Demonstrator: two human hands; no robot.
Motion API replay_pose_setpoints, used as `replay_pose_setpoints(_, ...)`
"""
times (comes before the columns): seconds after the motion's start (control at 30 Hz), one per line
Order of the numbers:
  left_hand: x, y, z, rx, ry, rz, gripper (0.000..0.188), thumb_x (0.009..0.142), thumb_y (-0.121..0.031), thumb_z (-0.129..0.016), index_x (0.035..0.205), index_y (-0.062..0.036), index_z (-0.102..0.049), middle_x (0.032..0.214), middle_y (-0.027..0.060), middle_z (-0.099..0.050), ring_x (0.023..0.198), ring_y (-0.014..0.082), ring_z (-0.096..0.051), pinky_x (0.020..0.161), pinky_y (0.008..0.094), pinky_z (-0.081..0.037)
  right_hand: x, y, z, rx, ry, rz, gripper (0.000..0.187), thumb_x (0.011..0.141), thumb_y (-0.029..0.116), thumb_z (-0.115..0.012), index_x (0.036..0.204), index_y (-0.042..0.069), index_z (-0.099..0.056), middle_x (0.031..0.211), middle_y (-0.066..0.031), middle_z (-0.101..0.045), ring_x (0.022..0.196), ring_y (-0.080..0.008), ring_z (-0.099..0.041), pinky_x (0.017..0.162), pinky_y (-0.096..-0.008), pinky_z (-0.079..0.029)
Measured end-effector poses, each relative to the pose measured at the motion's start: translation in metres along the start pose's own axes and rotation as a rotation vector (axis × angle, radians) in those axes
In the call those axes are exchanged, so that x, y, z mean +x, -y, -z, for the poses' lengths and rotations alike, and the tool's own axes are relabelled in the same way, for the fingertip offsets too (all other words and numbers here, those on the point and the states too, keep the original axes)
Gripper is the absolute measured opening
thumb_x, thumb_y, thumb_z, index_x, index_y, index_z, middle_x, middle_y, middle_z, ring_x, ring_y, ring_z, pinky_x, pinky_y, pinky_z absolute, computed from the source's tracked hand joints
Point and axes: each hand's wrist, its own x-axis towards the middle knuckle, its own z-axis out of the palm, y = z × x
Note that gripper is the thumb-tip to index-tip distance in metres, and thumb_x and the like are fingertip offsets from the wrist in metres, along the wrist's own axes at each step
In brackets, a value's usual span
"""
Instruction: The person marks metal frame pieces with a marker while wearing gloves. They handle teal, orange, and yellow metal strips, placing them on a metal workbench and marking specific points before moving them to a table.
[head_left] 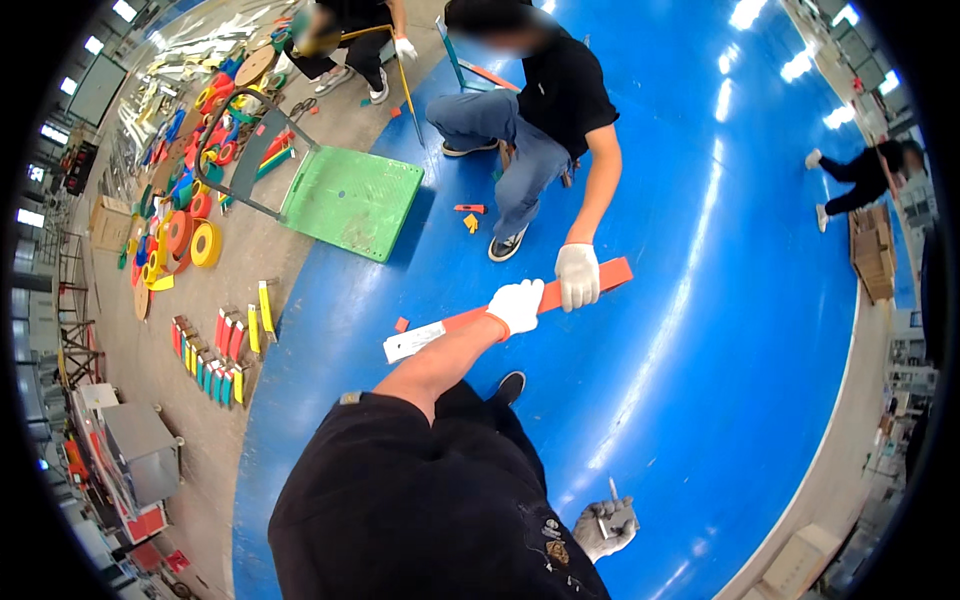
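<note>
My left hand (515, 306), in a white glove with an orange cuff, is closed around a long flat red bar (463, 320). A white piece (413, 342) covers the bar's near left end. The gloved hand of a co-worker (577, 276) grips the same bar towards its far right end, beside my hand. Low at the right, my right hand (603, 530), in a greyish glove, is curled around a small pale tool with a thin tip (613, 488) sticking up. Its exact kind is too small to make out.
A green platform trolley (352, 203) stands ahead left, near a crouching co-worker (545, 110). Coloured tape rolls (205, 243) and strips are heaped at the left. Several red, yellow and teal bundles (222, 350) lie on the grey floor. A small red block (402, 325) lies on the blue floor.
</note>
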Motion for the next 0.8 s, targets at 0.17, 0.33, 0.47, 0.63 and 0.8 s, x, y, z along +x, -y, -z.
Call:
replay_pose_setpoints(0.17, 0.039, -0.055, -0.018, -0.122, -0.064, 0.21, 0.028, 0.083, -0.019, -0.06, 0.103, -0.0001, -0.059, 0.096, 0.0239, -0.071, 0.089, 0.0396, -0.071, 0.077, 0.0479, -0.056, 0.007, 0.038, 0.019, -0.022, -0.021, 0.013, 0.043, 0.084, 0.027, -0.064, 0.12, 0.007, -0.051, 0.085, 0.001, -0.052, 0.068, -0.0129, -0.051, 0.06, -0.0292, -0.046)
replay_pose_setpoints(0.33, 0.004, -0.059, -0.02, -0.238, -0.028, 0.292, 0.027, 0.084, -0.017, -0.061, 0.105, -0.0004, -0.057, 0.096, 0.024, -0.071, 0.089, 0.0405, -0.07, 0.076, 0.0493, -0.055, 0.011, 0.064, 0.033, -0.104, 0.021, -0.078, 0.045, 0.085, 0.03, -0.064, 0.122, 0.007, -0.052, 0.087, -0.0001, -0.055, 0.071, -0.014, -0.055, 0.062, -0.0302, -0.048)
replay_pose_setpoints(0.47, -0.06, -0.059, -0.041, -0.187, -0.001, 0.266, 0.031, 0.082, -0.015, -0.06, 0.109, -0.0007, -0.055, 0.1, 0.0251, -0.069, 0.091, 0.041, -0.069, 0.077, 0.0496, -0.055, 0.025, 0.062, 0.019, -0.141, 0.077, -0.165, 0.045, 0.084, 0.032, -0.066, 0.12, 0.009, -0.053, 0.081, -0.0012, -0.053, 0.069, -0.0146, -0.054, 0.062, -0.0308, -0.048)
replay_pose_setpoints(0.63, -0.176, -0.039, -0.045, -0.193, -0.044, 0.271, 0.03, 0.081, -0.018, -0.06, 0.105, -0.0014, -0.053, 0.096, 0.023, -0.067, 0.089, 0.0417, -0.068, 0.077, 0.0488, -0.054, 0.047, 0.048, -0.02, -0.29, 0.271, -0.273, 0.044, 0.083, 0.032, -0.067, 0.119, 0.011, -0.054, 0.083, -0.0016, -0.057, 0.071, -0.0161, -0.059, 0.063, -0.032, -0.051)
replay_pose_setpoints(0.8, -0.354, -0.011, -0.005, -0.213, -0.151, 0.563, 0.039, 0.077, -0.028, -0.067, 0.104, -0.0032, -0.055, 0.098, 0.0209, -0.067, 0.089, 0.0403, -0.068, 0.078, 0.0492, -0.054, 0.037, 0.013, -0.034, -0.478, 0.479, -0.45, 0.044, 0.081, 0.031, -0.068, 0.118, 0.011, -0.055, 0.085, -0.0019, -0.059, 0.071, -0.0163, -0.059, 0.061, -0.031, -0.05)
